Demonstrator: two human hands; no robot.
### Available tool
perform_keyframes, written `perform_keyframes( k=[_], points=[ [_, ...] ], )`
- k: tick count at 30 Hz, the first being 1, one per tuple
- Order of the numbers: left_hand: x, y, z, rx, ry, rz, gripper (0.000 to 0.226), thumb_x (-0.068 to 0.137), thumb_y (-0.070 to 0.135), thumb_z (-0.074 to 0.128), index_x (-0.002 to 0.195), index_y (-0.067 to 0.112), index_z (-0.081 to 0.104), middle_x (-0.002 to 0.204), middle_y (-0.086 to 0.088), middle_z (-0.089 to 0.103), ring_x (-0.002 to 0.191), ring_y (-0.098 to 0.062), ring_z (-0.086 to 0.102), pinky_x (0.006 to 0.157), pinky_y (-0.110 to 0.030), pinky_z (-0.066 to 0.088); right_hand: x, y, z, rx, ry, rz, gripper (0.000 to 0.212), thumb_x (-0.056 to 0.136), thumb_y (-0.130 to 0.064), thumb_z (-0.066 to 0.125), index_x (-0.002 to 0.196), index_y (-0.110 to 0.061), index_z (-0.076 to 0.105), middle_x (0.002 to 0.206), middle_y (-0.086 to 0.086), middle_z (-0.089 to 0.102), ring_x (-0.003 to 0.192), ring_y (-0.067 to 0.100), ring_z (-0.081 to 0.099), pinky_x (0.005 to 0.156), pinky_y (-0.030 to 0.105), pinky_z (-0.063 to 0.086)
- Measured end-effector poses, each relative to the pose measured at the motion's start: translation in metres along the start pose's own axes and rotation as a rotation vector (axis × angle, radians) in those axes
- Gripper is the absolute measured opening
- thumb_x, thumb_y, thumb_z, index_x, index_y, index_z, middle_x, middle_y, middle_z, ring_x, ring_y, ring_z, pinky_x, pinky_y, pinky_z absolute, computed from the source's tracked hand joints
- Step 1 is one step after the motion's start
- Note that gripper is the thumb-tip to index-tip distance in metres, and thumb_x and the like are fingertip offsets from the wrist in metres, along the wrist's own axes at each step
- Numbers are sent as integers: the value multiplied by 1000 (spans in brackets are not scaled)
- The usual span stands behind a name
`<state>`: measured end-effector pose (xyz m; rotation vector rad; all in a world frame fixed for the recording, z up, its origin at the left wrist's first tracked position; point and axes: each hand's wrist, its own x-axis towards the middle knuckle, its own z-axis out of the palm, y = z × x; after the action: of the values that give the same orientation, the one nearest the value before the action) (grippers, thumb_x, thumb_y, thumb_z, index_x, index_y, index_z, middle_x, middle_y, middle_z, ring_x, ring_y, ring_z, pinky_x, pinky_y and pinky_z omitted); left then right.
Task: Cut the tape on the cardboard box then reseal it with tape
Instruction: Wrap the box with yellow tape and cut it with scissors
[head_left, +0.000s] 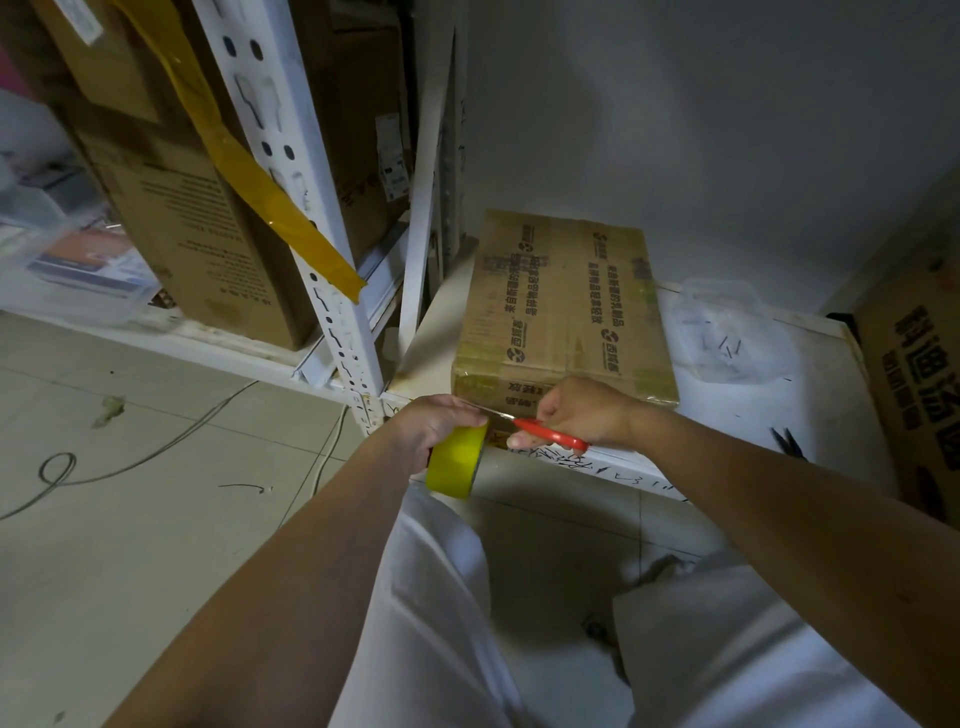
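A printed cardboard box lies flat on a low white shelf, with glossy tape along its top seam and near corners. My left hand grips a yellow tape roll just below the box's front edge. My right hand holds red-handled scissors, whose blades point left toward the left hand's fingers, at the box's front face. I cannot see a tape strip between roll and box clearly.
A white metal rack post with a hanging yellow tape strip stands left, cardboard boxes behind it. A clear plastic tub sits right of the box, another box at far right. Cables cross the tiled floor.
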<state>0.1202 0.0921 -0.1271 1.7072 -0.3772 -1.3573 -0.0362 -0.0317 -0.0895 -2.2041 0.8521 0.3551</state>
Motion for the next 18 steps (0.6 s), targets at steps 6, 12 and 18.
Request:
perform_keyframes(
  k=[6, 12, 18],
  points=[
    [1, -11, 4, 107, 71, 21, 16, 79, -2, 70, 93, 5, 71, 84, -9, 69, 89, -25, 63, 93, -37, 49, -3, 0, 10, -367, 39, -26, 60, 60, -80, 62, 61, -20, 55, 61, -5, 53, 62, 14, 51, 62, 29, 39],
    [0, -13, 7, 109, 142, -29, 12, 81, 4, 71, 75, 10, 62, 67, -8, 64, 62, -21, 61, 61, -23, 50, -32, 37, 1, -477, -119, 27, 61, 78, -72, 53, 74, -12, 60, 64, -2, 49, 59, 11, 45, 54, 20, 34],
    [-5, -12, 12, 14, 70, -19, 14, 91, 12, 60, 81, 15, 69, 94, -16, 69, 79, -28, 66, 70, -33, 54, -73, 119, -39, -336, -347, 380, 73, 64, -77, 54, 79, -8, 70, 55, -5, 57, 48, 5, 48, 63, 16, 46]
  ],
)
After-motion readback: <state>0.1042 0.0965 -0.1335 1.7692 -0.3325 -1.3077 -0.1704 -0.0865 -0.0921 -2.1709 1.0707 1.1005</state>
